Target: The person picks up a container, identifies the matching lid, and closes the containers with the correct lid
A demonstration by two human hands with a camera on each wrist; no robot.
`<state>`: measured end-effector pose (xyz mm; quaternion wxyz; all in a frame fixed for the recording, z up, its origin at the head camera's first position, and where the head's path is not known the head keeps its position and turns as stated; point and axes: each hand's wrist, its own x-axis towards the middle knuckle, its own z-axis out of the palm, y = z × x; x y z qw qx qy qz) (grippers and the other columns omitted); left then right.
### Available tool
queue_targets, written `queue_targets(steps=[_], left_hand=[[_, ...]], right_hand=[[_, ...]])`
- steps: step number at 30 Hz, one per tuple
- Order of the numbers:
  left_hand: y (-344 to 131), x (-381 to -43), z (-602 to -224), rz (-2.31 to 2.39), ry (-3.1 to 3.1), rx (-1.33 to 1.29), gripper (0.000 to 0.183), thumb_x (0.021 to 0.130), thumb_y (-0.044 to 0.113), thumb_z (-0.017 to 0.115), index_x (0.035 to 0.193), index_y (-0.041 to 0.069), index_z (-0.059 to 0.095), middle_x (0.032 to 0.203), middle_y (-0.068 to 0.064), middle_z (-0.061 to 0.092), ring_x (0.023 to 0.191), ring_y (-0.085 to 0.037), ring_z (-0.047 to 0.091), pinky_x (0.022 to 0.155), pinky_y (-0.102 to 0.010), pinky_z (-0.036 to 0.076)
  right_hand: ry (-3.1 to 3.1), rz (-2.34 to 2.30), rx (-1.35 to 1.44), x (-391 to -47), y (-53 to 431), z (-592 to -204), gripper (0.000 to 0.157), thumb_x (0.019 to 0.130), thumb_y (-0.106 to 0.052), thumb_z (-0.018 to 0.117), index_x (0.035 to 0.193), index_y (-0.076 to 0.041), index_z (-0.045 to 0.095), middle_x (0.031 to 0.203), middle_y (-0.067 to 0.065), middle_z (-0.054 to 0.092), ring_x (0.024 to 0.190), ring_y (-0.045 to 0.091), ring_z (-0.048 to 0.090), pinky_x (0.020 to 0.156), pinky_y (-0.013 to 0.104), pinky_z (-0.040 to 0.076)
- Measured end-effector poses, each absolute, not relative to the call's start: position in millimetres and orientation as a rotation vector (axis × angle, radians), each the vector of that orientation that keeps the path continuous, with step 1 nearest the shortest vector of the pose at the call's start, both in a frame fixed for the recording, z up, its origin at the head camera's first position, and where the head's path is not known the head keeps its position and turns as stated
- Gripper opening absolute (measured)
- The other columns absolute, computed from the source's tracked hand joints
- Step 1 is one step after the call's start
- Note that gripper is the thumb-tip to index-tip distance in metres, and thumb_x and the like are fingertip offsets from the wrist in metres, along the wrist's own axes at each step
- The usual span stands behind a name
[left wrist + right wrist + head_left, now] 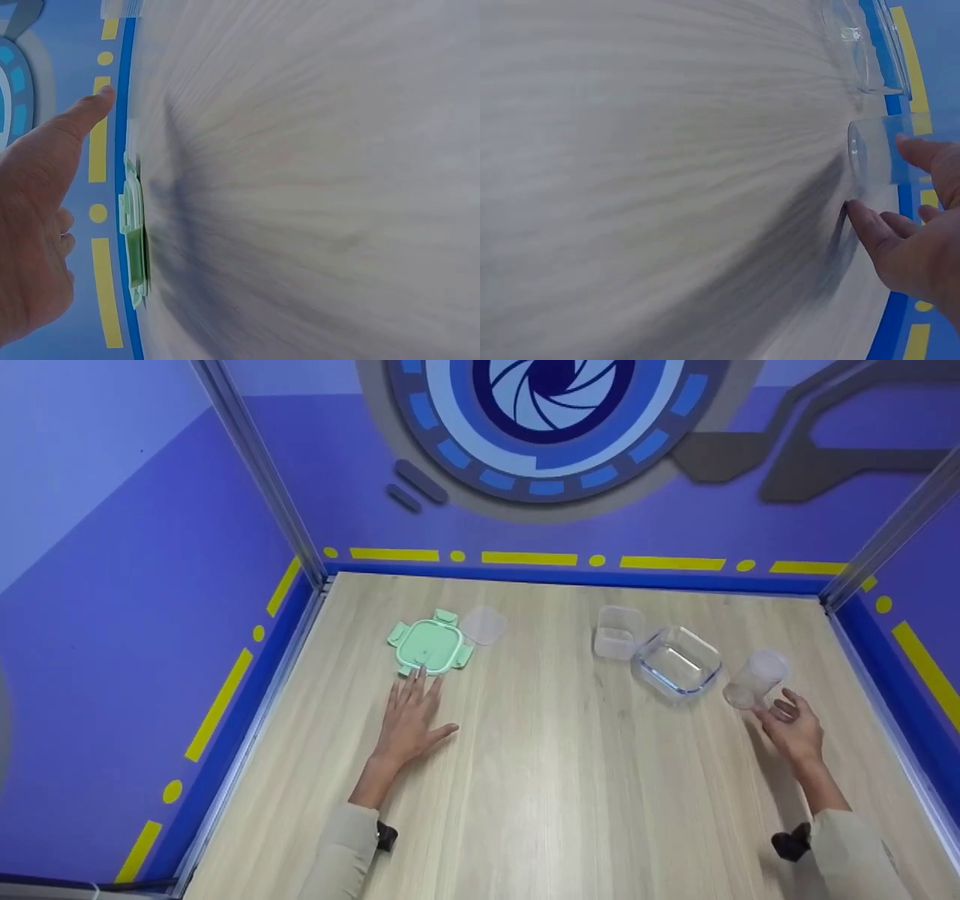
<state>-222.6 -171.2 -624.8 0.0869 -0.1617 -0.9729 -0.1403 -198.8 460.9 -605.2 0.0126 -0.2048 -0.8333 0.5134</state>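
Note:
My left hand (409,724), fingers spread and thumb held out, is at the near edge of a pale green snap lid (430,646) with clip flaps. In the left wrist view the hand (37,225) is above the tabletop, and the lid (133,240) appears edge-on. On the right side, my right hand (795,731) is beside a clear cylindrical cup (757,679). The right wrist view has the thumb overlapping the upright cup (877,154), the other fingers loosely bent and apart from it; whether the thumb touches it I cannot tell.
A square clear glass container (679,664) stands left of the cup. Beside it is a smaller translucent plastic box (618,634). A thin translucent lid (484,625) lies beside the green lid. Blue walls (300,472) border the wooden table (525,765).

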Motion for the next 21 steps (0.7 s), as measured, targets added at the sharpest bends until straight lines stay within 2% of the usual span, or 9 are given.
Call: queue_targets(steps=[2,3,5,7,8,11,15,18,21], left_hand=[[-171.5,-221.3,-626.8,-0.41,-2.892,-0.477,0.091,0.09,0.06,0.068,0.158,0.008,0.037,0.167,-0.023,0.026,0.156,-0.041,0.023,0.125,-0.063,0.017],[-171.6,-220.6,-627.6,-0.412,-2.89,-0.475,0.091,0.089,0.06,0.068,0.158,0.008,0.037,0.167,-0.023,0.027,0.156,-0.041,0.024,0.125,-0.063,0.018],[-171.3,-219.3,-628.9,-0.419,-2.898,-0.47,0.091,0.09,0.061,0.067,0.158,0.009,0.037,0.167,-0.023,0.026,0.156,-0.041,0.024,0.125,-0.063,0.018],[-170.7,-218.9,-629.6,-0.439,-2.906,-0.469,0.09,0.091,0.061,0.066,0.158,0.009,0.037,0.167,-0.023,0.026,0.156,-0.041,0.024,0.125,-0.063,0.017],[-170.3,-218.9,-629.4,-0.447,-2.91,-0.47,0.089,0.092,0.061,0.064,0.159,0.01,0.036,0.167,-0.023,0.026,0.156,-0.041,0.023,0.125,-0.063,0.017],[-169.4,-219.3,-627.9,-0.478,-2.919,-0.476,0.089,0.093,0.062,0.062,0.16,0.011,0.035,0.168,-0.022,0.026,0.157,-0.04,0.021,0.126,-0.063,0.015],[-170.9,-218.2,-626.3,-0.472,-2.93,-0.458,0.091,0.091,0.064,0.062,0.161,0.012,0.033,0.168,-0.022,0.025,0.158,-0.039,0.02,0.126,-0.062,0.015],[-172.7,-216.7,-626.9,-0.448,-2.942,-0.437,0.092,0.091,0.066,0.062,0.161,0.013,0.033,0.168,-0.022,0.025,0.158,-0.039,0.021,0.127,-0.062,0.015],[-173.3,-215.3,-628.2,-0.453,-2.951,-0.434,0.093,0.091,0.066,0.061,0.161,0.012,0.033,0.168,-0.021,0.025,0.158,-0.038,0.021,0.127,-0.061,0.013]], right_hand=[[-2.532,1.657,-0.662,-190.4,462.8,-607.0,0.058,0.1,-0.021,0.065,0.149,0.002,0.044,0.125,0.01,0.069,0.097,0.001,0.069,0.071,0.008,0.054],[-2.507,1.696,-0.652,-186.7,463.4,-607.4,0.047,0.1,-0.02,0.065,0.141,0.0,0.053,0.111,0.0,0.072,0.086,-0.007,0.066,0.069,0.011,0.057],[-2.521,1.73,-0.594,-180.9,463.4,-607.3,0.033,0.101,-0.019,0.064,0.127,0.0,0.062,0.09,-0.018,0.068,0.077,-0.008,0.067,0.068,0.016,0.059],[-2.605,1.715,-0.49,-177.7,460.4,-605.8,0.033,0.102,-0.021,0.062,0.124,0.004,0.064,0.084,-0.021,0.068,0.077,-0.005,0.069,0.069,0.018,0.06],[-2.662,1.707,-0.433,-177.2,457.6,-604.5,0.038,0.103,-0.023,0.061,0.126,0.007,0.062,0.087,-0.019,0.069,0.08,-0.004,0.069,0.071,0.019,0.06],[-2.806,1.68,-0.286,-181.4,443.5,-599.8,0.054,0.106,-0.026,0.057,0.137,0.017,0.05,0.103,0.001,0.076,0.087,-0.003,0.07,0.077,0.02,0.061],[-2.85,1.771,-0.19,-196.1,419.9,-594.4,0.064,0.107,-0.029,0.053,0.145,0.019,0.037,0.129,0.03,0.066,0.094,-0.004,0.069,0.083,0.021,0.06],[-2.76,1.929,-0.223,-208.8,406.0,-592.3,0.069,0.109,-0.029,0.049,0.15,0.02,0.025,0.127,0.026,0.066,0.096,-0.005,0.068,0.086,0.02,0.059],[-2.616,2.085,-0.334,-220.3,397.1,-592.4,0.072,0.109,-0.025,0.046,0.153,0.02,0.011,0.109,0.003,0.07,0.091,-0.005,0.068,0.085,0.019,0.059]])
